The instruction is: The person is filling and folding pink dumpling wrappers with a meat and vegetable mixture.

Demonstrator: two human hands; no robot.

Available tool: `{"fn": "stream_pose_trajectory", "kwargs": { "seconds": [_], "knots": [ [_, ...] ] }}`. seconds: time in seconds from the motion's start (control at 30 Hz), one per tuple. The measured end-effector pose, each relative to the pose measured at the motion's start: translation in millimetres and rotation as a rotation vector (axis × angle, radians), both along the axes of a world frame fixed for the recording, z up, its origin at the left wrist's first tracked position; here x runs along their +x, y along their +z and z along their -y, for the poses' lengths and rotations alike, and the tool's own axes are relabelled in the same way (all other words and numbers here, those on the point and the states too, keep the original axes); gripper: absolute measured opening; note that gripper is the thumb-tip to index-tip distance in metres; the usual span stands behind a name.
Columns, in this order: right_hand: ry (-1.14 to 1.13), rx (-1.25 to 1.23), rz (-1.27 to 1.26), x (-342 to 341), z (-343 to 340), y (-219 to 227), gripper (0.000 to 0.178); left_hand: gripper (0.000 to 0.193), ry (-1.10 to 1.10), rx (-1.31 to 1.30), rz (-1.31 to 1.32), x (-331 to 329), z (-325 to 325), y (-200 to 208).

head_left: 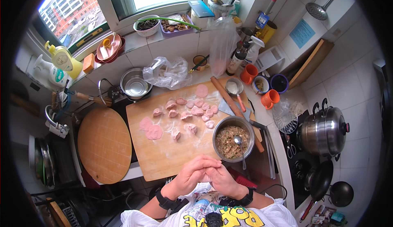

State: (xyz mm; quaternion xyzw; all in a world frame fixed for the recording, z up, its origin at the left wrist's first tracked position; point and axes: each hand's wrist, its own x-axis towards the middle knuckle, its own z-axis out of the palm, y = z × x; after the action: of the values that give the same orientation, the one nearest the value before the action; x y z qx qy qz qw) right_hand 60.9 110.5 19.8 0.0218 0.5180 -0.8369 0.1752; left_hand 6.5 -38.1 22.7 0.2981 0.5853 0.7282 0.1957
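Head view: left hand (192, 174) and right hand (224, 181) are pressed together, fingers (203, 162) overlapping; whether they enclose anything cannot be determined. Metal bowl (233, 121) of filling (226, 139): just beyond the fingertips, forward-right. Pink dumplings (190, 129): farther forward, on the wooden board (163, 159).

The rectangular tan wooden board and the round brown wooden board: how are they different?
The rectangular tan wooden board has corners; the round brown wooden board has a curved edge. The rectangular board looks bigger and holds pink dough pieces; the round board looks smaller, with none. Both look wooden.
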Motion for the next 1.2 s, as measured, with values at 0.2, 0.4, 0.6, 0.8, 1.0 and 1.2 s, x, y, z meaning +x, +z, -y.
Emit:
{"fn": "stream_pose_trajectory", "kwargs": {
  "seconds": [0.2, 0.4, 0.6, 0.8, 1.0, 1.2],
  "knots": [
    [-0.013, -0.068, 0.039, -2, 6, 4, 0.027, 0.037, 0.047, -0.013, -0.057, 0, 3, -1],
    [0.103, 0.060, 0.026, -32, 7, -15, 0.033, 0.039, 0.078, -0.104, 0.085, -14, 12, -13],
    [0.161, -0.063, 0.030, -42, 18, -9, 0.051, 0.082, 0.058, 0.363, 0.644, -5, 19, -24],
    [0.093, 1.447, -1.038, -57, 34, 16, 0.060, 0.085, -0.196, 0.718, 1.238, -6, 43, -47],
    [-0.109, 1.278, -0.927, -55, 43, 18, 0.054, 0.069, 0.122, 0.700, 1.220, -16, 50, -21],
    [-0.201, 1.025, -0.901, -64, 65, 12, 0.034, 0.056, 0.217, 0.604, 1.107, -21, 54, -22]
  ]
}}
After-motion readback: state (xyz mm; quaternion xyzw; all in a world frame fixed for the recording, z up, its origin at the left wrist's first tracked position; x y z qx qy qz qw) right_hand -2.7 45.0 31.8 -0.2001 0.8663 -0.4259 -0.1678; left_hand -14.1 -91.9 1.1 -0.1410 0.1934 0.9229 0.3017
